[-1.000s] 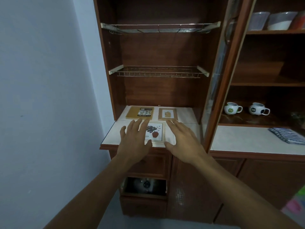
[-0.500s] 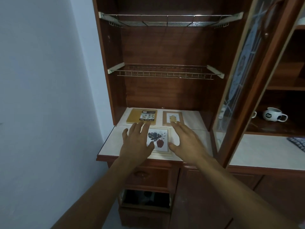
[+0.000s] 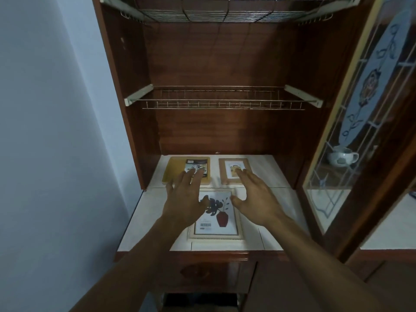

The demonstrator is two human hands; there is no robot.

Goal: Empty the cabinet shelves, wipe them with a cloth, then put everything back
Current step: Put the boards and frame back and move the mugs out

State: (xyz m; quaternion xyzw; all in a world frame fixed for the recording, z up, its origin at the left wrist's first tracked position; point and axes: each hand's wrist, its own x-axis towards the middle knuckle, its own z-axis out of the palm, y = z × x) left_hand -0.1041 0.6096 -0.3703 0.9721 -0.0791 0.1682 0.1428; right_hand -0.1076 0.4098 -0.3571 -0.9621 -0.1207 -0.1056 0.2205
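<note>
Shows one wooden cabinet (image 3: 225,64), compartment open, spanning 10 to 2 o'clock, beside one pale wall (image 3: 56,131) at 9 o'clock. Shows one glass-panelled door (image 3: 369,109) swung outward at 3 o'clock, closing off the right side of the opening.

Counts two wire racks: the upper rack (image 3: 216,10) at 12 o'clock on the top edge, and the lower rack (image 3: 222,102) beneath it, spanning side wall to side wall.

Counts one tiled ledge (image 3: 144,217) at centre, projecting forward past the cabinet sides, with strips of bare tile at 8 o'clock and at 4 o'clock of the items. Shows one drawer front (image 3: 202,273) under it at 6 o'clock.

Counts three flat items lying on the ledge:
- One white picture frame (image 3: 218,228) sits near the front edge.
- One yellow board (image 3: 177,170) lies at 11 o'clock of it.
- One small wooden frame (image 3: 231,167) lies at 1 o'clock of it.

Leaves narrow gaps between all three.

Shows one mug (image 3: 342,155) behind the door glass at 3 o'clock.

Counts two hands, both palm down, fingers spread and straight, grasping nothing. Places the left hand (image 3: 184,199) with fingertips over the yellow board and thumb over the white frame's upper left. Places the right hand (image 3: 256,199) with fingertips over the wooden frame's lower edge and thumb at the white frame's upper right corner. Cannot tell whether either touches the items.
</note>
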